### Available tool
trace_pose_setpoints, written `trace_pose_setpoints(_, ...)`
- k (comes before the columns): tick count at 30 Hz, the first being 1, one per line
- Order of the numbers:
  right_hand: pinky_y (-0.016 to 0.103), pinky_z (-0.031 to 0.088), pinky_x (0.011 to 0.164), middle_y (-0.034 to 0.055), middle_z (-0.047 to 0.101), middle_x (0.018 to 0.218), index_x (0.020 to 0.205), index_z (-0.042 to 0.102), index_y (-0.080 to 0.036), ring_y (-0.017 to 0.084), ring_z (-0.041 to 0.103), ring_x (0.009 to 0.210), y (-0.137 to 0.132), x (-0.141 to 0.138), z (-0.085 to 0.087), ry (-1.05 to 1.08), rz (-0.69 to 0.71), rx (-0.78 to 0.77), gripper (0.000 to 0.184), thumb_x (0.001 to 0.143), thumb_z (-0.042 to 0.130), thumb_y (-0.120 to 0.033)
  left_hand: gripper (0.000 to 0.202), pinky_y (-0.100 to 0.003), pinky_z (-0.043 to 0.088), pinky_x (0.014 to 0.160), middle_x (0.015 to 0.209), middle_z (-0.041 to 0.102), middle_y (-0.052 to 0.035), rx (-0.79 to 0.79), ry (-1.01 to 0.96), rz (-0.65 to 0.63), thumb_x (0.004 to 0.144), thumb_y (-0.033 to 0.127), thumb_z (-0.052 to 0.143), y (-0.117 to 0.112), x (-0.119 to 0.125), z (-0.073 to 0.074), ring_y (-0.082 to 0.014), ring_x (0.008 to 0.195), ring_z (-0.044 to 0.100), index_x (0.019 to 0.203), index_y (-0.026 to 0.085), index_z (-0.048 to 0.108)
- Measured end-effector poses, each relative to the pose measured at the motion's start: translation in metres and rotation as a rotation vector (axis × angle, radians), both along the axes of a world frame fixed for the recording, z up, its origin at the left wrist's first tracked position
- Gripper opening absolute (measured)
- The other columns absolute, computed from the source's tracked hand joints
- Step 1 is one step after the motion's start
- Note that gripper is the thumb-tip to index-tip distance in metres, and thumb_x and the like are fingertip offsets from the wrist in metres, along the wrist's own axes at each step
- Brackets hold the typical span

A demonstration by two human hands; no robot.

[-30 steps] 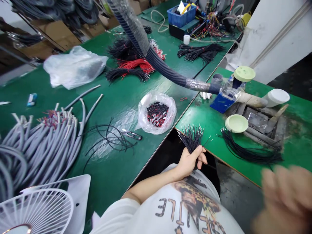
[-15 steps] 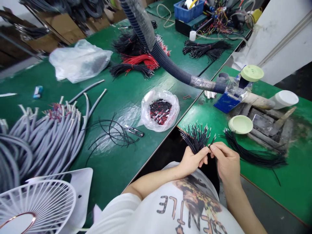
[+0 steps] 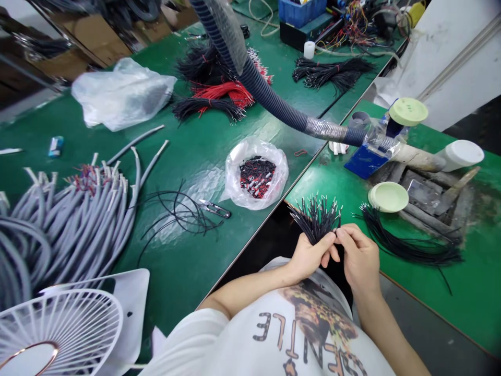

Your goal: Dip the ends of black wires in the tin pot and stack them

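Note:
A bundle of black wires (image 3: pixel 315 219) with bare silvery ends fans upward out of my left hand (image 3: pixel 312 256), whose fingers are closed round it above my lap. Close beside it, my right hand (image 3: pixel 358 256) pinches a single black wire (image 3: pixel 338 221) between thumb and fingertips, at the bundle's right side. The two hands nearly meet, and the lower part of the bundle is hidden. More black wires (image 3: pixel 410 243) lie on the right-hand table beyond my right hand. An open plastic bag (image 3: pixel 256 175) of small black and red pieces sits ahead of my left hand.
Thread snips (image 3: pixel 214 209) lie near loose black wires (image 3: pixel 172 211). Thick grey cables (image 3: pixel 90 219) and a white fan (image 3: pixel 66 334) take up the left. A ribbed hose (image 3: pixel 274 104) hangs across to a blue box (image 3: pixel 366 161). Red wires (image 3: pixel 225 94) lie at the back.
My right hand has shifted slightly left, toward the bundle. The pinched wire now stands more upright and closer to the other wires. My left hand keeps its hold.

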State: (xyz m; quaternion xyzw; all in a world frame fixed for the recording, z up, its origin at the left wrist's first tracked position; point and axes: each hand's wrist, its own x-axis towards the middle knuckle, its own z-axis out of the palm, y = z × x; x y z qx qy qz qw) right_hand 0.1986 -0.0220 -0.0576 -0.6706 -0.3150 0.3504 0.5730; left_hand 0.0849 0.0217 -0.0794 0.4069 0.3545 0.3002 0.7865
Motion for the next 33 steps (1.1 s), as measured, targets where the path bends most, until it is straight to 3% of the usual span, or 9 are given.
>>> trace_pose_setpoints(3,0.027,0.046,0.069,0.0022,0.059,0.085,0.077,0.066,-0.02,0.014,0.056,0.077,-0.002,-0.008,-0.003,0.033,-0.052,0.034,0.023,0.09,0.067,-0.039,0.055,-0.023,0.031,0.041,0.055,0.065,-0.0054,-0.051,-0.022,0.043,0.088,0.063,0.061,-0.002,0.004,-0.001,-0.0071,0.036,0.043,0.072,0.011,0.069)
trace_pose_setpoints(6,0.027,0.047,0.062,0.0015,0.061,0.086,0.088,0.064,-0.022,0.012,0.053,0.064,0.0,-0.015,0.0,0.171,-0.047,0.051,0.022,0.093,0.062,-0.043,0.057,-0.023,0.035,0.041,0.058,0.067,-0.0056,-0.108,-0.085,0.063,0.085,0.067,0.062,-0.004,0.009,0.0,-0.0087,0.037,0.048,0.075,0.011,0.067)
trace_pose_setpoints(11,0.025,0.043,0.053,-0.0031,0.054,0.065,0.084,0.056,-0.023,0.011,0.05,0.054,-0.008,-0.003,0.033,0.374,-0.012,0.207,0.022,0.097,0.058,-0.04,0.058,-0.025,0.048,0.05,0.061,0.068,-0.006,-0.198,-0.163,0.154,0.081,0.07,0.064,-0.001,0.015,-0.002,-0.0136,0.047,0.06,0.077,0.013,0.062)
trace_pose_setpoints(13,0.024,0.039,0.05,-0.0057,0.044,0.053,0.082,0.057,-0.022,0.01,0.045,0.048,-0.021,0.013,0.048,0.38,-0.006,0.197,0.021,0.096,0.059,-0.037,0.056,-0.024,0.045,0.048,0.06,0.067,-0.0042,-0.187,-0.158,0.225,0.081,0.069,0.066,0.002,0.015,-0.002,-0.0115,0.045,0.056,0.077,0.014,0.061)
trace_pose_setpoints(16,0.021,0.028,0.044,-0.0069,0.041,0.047,0.081,0.062,-0.02,0.006,0.035,0.04,-0.042,0.036,0.058,0.322,-0.009,0.03,0.017,0.092,0.066,-0.033,0.052,-0.02,0.028,0.04,0.044,0.05,0.0047,-0.158,-0.162,0.288,0.082,0.065,0.068,0.008,0.013,-0.001,-0.0053,0.035,0.036,0.076,0.014,0.061)
trace_pose_setpoints(19,0.021,0.023,0.042,-0.0052,0.047,0.048,0.083,0.065,-0.019,0.006,0.035,0.041,-0.052,0.044,0.049,0.243,0.018,-0.114,0.019,0.088,0.071,-0.035,0.046,-0.021,0.019,0.039,0.039,0.036,0.01,-0.143,-0.157,0.223,0.074,0.057,0.079,0.009,0.011,0.005,-0.0033,0.035,0.027,0.076,0.013,0.064)
trace_pose_setpoints(24,0.021,0.026,0.042,-0.0041,0.049,0.053,0.086,0.066,-0.018,0.007,0.038,0.044,-0.044,0.03,0.027,0.16,0.14,-0.187,0.025,0.091,0.067,-0.042,0.05,-0.022,0.02,0.04,0.047,0.043,0.0087,-0.194,-0.167,0.033,0.065,0.051,0.087,0.004,0.01,0.016,-0.0033,0.039,0.032,0.092,0.011,0.073)
trace_pose_setpoints(33,0.021,0.03,0.044,-0.004,0.051,0.057,0.076,0.061,-0.018,0.006,0.039,0.044,-0.038,0.02,0.021,0.053,0.251,-0.21,0.03,0.094,0.063,-0.041,0.042,-0.022,0.017,0.042,0.045,0.042,0.0076,-0.25,-0.168,-0.021,0.064,0.048,0.087,0.007,0.008,0.025,-0.0029,0.04,0.029,0.067,0.013,0.062)
